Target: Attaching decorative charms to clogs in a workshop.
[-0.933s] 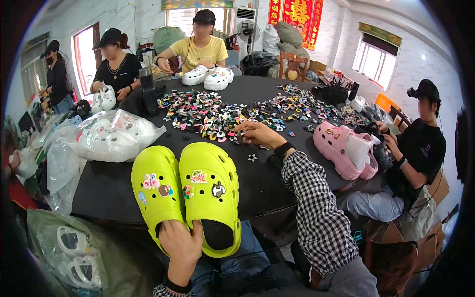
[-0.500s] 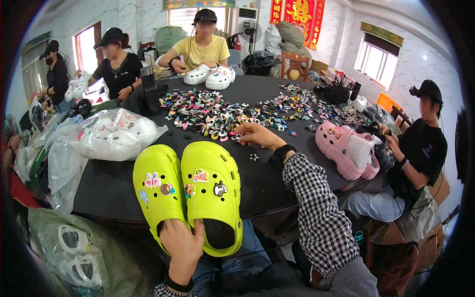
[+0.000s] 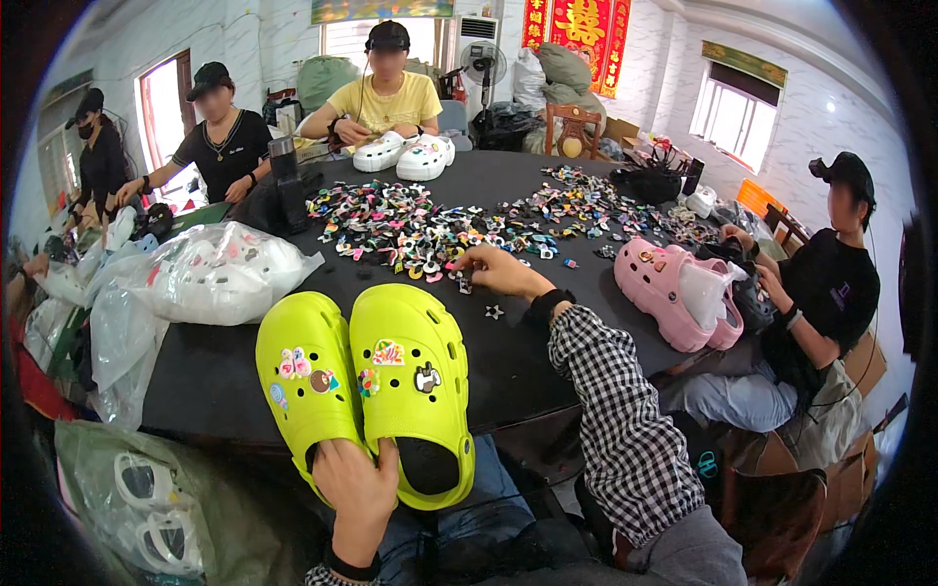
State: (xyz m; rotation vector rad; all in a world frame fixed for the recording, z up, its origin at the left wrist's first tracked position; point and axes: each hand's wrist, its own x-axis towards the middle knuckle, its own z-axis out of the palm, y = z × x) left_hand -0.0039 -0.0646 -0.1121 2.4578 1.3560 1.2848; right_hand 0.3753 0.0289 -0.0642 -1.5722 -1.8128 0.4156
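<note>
My left hand (image 3: 359, 493) holds a pair of lime-green clogs (image 3: 376, 386) by their heel ends, toes pointing away over the near edge of the black round table (image 3: 210, 376). Small charms are fixed on both uppers. My right hand (image 3: 491, 271), in a black-and-white checked sleeve with a dark wristband, reaches across the table and rests its fingertips among the spread of small colourful shoe charms (image 3: 420, 230). I cannot tell whether a charm is pinched between its fingers. A loose dark charm (image 3: 494, 312) lies just short of that hand.
A clear plastic bag of white clogs (image 3: 220, 273) lies left of the green pair. Pink clogs (image 3: 674, 293) sit at the right by a seated person in black. White clogs (image 3: 405, 154) lie at the far edge before another person. More bagged shoes (image 3: 147, 498) are below left.
The right hand has shifted slightly among the charms. The green clogs stay in the left hand in nearly the same place.
</note>
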